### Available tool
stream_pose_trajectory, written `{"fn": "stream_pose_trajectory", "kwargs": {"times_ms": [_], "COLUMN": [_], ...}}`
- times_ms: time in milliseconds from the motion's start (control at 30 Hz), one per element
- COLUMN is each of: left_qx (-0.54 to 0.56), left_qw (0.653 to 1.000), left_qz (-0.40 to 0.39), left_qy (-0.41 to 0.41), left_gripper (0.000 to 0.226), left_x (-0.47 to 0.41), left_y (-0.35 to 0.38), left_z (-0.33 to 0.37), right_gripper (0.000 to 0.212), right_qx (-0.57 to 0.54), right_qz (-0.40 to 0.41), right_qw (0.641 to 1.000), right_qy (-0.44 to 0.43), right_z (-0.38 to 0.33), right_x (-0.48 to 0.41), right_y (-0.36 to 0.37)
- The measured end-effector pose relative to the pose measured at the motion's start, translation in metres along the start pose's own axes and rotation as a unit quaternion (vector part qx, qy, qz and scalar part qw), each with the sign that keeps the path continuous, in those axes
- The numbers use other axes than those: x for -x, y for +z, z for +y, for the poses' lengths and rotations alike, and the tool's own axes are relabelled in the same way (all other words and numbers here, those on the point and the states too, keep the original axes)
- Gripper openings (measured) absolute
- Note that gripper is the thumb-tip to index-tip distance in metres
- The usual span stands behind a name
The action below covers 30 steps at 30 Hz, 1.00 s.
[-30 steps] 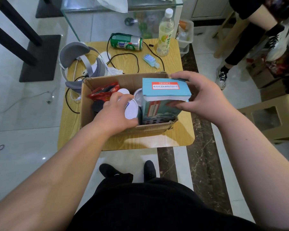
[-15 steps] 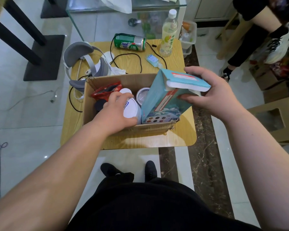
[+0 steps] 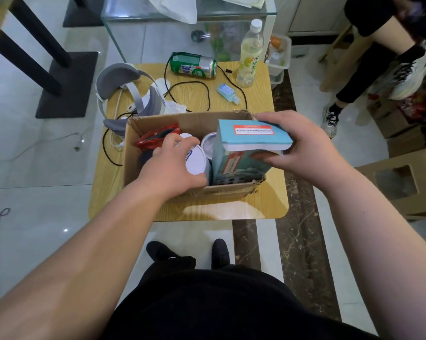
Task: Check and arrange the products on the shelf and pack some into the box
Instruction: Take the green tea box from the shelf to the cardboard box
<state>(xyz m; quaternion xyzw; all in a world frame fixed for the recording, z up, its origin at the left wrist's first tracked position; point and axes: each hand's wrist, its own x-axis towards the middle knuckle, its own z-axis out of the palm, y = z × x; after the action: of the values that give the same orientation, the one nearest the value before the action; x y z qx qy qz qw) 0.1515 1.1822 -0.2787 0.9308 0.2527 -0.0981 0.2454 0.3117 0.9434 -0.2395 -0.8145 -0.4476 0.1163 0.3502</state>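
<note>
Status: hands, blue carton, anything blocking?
Right hand grips blue carton, partly down in cardboard box. Left hand holds white-lidded tub beside it. Tub and silver can crowd the carton.

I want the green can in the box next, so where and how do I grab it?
Grip the green can round its middle, coming down from above. It lies on its side on the wooden table, ends pointing left and right, so the curved body is exposed.

Carton [image 3: 131, 153] on table [image 3: 109, 187]; can [image 3: 193, 65] (lying) and bottle [image 3: 250, 55] behind it.
</note>
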Motion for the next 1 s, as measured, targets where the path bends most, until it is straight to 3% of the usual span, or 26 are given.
{"fn": "stream_pose_trajectory", "kwargs": {"times_ms": [133, 567, 800, 1000], "left_qx": [-0.054, -0.024, -0.028, 0.01], "left_qw": [0.998, 0.999, 0.998, 0.997], "left_qz": [-0.01, -0.038, -0.058, -0.066], "left_qy": [0.004, 0.004, 0.007, 0.026], "left_gripper": [0.08, 0.085, 0.089, 0.072], "left_x": [0.002, 0.001, 0.007, 0.011], "left_y": [-0.003, 0.005, 0.009, 0.019], "left_z": [0.002, -0.005, -0.003, -0.013], "right_gripper": [0.073, 0.077, 0.067, 0.073], "right_qx": [0.002, -0.029, -0.052, -0.031], "right_qz": [-0.031, -0.071, 0.041, 0.053], "right_qw": [1.0, 0.997, 0.997, 0.997], "right_qy": [-0.003, 0.02, 0.033, 0.038], "right_z": [-0.007, -0.009, -0.027, -0.039], "right_x": [-0.001, -0.007, -0.019, -0.062], "right_y": [0.009, 0.013, -0.039, -0.041]}}
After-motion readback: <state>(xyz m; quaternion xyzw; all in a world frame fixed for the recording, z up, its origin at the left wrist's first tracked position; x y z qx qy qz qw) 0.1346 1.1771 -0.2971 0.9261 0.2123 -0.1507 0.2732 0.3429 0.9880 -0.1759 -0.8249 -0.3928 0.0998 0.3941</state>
